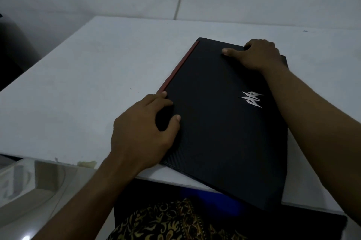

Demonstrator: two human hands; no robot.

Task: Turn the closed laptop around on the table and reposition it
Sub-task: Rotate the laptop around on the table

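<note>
Head view: laptop (224, 122) is lying skewed on the table (88, 74), its 6 o'clock corner overhanging; left hand (144, 128) is clasping its 9 o'clock edge, right hand (259, 54) gripping at 1 o'clock.

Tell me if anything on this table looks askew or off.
The closed laptop sits skewed to the white table, and its near corner juts past the front edge. The left hand and right hand grip opposite sides.
</note>
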